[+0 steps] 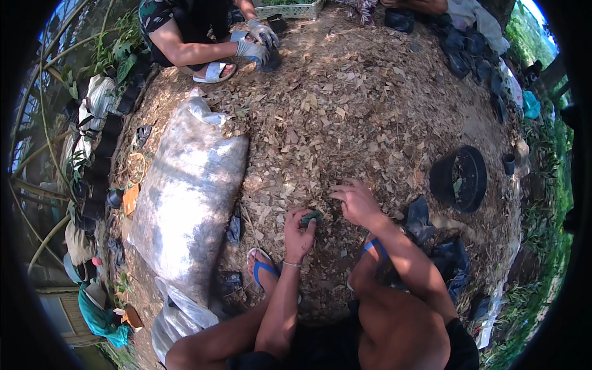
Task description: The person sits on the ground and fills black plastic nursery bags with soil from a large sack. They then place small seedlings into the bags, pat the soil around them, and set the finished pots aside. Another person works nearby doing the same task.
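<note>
My left hand (299,235) grips a small dark green object (311,218), perhaps a crumpled plastic piece, just above the ground. To its right my right hand (355,200) hovers over or rests on the leaf litter (296,162), fingers spread, with nothing seen in it; whether it touches the litter I cannot tell. Beside my left foot lies a large, full whitish plastic sack (189,189). Black plastic bags (418,219) lie to the right of my right hand.
A black plastic pot (458,179) lies tilted at the right. At the upper left a co-worker's gloved hands (259,44) hold a black bag. A light plastic crate (289,10) stands at the top. Another person's arm (418,5) shows at the upper right. Dark planting bags (108,138) line the left side.
</note>
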Available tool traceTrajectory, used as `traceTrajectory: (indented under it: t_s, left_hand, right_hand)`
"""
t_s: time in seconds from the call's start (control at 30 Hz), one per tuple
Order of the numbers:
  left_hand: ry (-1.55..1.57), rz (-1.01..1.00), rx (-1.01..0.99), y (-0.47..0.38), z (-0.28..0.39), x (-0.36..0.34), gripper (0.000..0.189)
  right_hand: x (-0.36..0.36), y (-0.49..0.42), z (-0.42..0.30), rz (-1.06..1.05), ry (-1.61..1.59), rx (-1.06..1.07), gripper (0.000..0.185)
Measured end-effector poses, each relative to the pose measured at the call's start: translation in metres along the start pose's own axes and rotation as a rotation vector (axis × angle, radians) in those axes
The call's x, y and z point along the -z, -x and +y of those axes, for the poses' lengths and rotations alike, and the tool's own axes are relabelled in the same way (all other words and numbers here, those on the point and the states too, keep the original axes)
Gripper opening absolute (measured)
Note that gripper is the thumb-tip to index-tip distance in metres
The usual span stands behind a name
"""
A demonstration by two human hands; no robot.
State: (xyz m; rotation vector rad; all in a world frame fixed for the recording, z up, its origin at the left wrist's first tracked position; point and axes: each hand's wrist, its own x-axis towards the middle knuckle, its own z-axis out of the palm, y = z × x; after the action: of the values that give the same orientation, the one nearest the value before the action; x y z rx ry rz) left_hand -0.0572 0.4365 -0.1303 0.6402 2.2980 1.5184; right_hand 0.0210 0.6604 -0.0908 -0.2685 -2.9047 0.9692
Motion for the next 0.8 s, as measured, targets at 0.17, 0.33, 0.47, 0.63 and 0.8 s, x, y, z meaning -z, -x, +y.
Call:
traceTrajectory:
  t_s: [0.17,0.33,0.47,0.63,0.8]
  left_hand:
    - [0.062,-0.001,0.116,0.003,0.000,-0.002,0.027]
    - [0.082,-0.047,0.095,0.004,0.003,0.001,0.032]
    - [0.093,-0.083,0.101,0.005,0.002,0.000,0.036]
    - [0.213,-0.101,0.099,0.004,-0.013,0.001,0.048]
    - [0.356,0.052,0.216,0.002,-0.030,-0.002,0.041]
  right_hand:
    - [-0.015,0.013,-0.015,-0.140,0.109,0.044,0.058]
    - [-0.019,0.007,-0.011,-0.092,-0.040,0.057,0.071]
    - [-0.022,0.002,-0.009,-0.188,-0.028,0.016,0.070]
    - [-0.024,0.001,-0.009,-0.210,0.028,-0.001,0.064]
    - [-0.019,-0.004,-0.005,-0.105,-0.169,-0.012,0.061]
